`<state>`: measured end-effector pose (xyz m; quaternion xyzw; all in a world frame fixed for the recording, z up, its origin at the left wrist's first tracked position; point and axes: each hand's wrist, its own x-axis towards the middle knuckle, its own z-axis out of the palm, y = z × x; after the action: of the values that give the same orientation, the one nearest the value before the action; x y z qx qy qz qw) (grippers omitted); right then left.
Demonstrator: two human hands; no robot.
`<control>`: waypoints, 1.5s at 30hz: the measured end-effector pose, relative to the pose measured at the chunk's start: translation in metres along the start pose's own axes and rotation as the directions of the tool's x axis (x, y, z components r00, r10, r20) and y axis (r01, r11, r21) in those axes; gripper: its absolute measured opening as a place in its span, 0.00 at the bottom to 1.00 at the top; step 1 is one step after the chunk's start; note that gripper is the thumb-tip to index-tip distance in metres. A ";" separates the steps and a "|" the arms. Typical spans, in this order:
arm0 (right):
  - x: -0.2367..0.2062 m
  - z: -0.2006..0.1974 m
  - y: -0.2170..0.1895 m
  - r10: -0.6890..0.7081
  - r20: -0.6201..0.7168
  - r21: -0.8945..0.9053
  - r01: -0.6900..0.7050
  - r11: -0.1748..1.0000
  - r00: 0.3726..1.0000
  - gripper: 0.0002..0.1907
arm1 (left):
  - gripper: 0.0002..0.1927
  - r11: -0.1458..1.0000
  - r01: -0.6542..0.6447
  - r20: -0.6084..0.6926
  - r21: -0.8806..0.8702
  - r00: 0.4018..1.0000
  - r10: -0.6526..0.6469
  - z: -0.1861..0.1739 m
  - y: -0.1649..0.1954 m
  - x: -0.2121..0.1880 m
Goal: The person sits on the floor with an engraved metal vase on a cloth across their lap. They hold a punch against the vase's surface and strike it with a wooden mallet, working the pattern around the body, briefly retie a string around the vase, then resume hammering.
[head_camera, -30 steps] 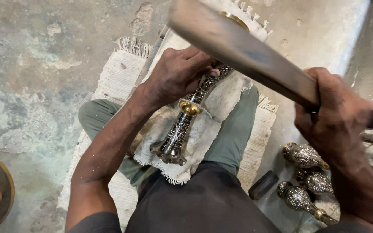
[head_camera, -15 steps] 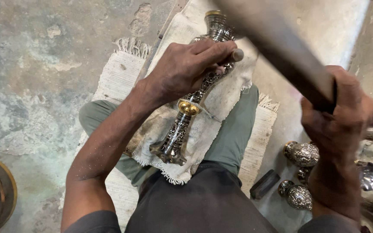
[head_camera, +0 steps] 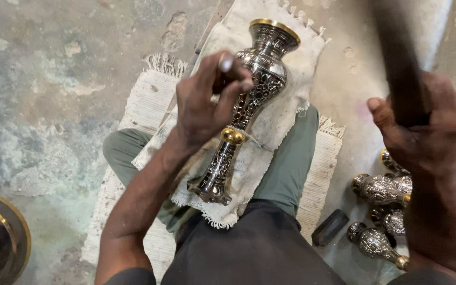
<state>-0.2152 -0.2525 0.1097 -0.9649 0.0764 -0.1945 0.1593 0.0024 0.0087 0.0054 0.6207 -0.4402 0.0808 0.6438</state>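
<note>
Vase (head_camera: 249, 100) lies across the cloth (head_camera: 286, 126) on my lap; my left hand (head_camera: 201, 105) has slid up, pinching a small tool against its engraved body, while my right hand (head_camera: 428, 132) has raised the gripped mallet (head_camera: 397, 58) higher.

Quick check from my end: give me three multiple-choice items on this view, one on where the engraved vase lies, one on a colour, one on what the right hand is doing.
1. Where does the engraved metal vase lie?
A. on a white cloth over the person's lap
B. upright on bare floor
C. inside the round bowl

2. What colour is the vase's rim?
A. red
B. gold
C. blue

3. What is the state of the right hand?
A. open and empty
B. flat on the floor
C. closed round a dark wooden handle

Answers:
1 A, the white cloth shows beneath the vase, over the legs.
2 B, the mouth edge is gold.
3 C, the fingers wrap the dark wooden handle, blurred above the hand.
</note>
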 end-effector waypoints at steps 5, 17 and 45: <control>0.005 0.004 0.007 0.206 0.026 0.405 -0.199 0.892 0.978 0.11 | 0.18 0.992 0.114 0.003 -0.061 0.994 -0.114 0.007 0.014 -0.017; 0.077 -0.027 -0.025 0.047 0.243 -0.153 -0.009 0.988 0.969 0.11 | 0.20 0.992 0.126 -0.094 0.002 0.988 -0.125 0.012 0.011 -0.022; 0.082 -0.025 -0.031 -0.117 0.262 -0.111 0.150 0.982 0.958 0.29 | 0.13 0.993 0.107 0.008 0.057 0.994 -0.107 0.000 0.006 -0.020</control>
<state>-0.1481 -0.2474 0.1709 -0.9931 0.0024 -0.0741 0.0911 -0.0132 0.0192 -0.0033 0.6618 -0.4074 0.0551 0.6269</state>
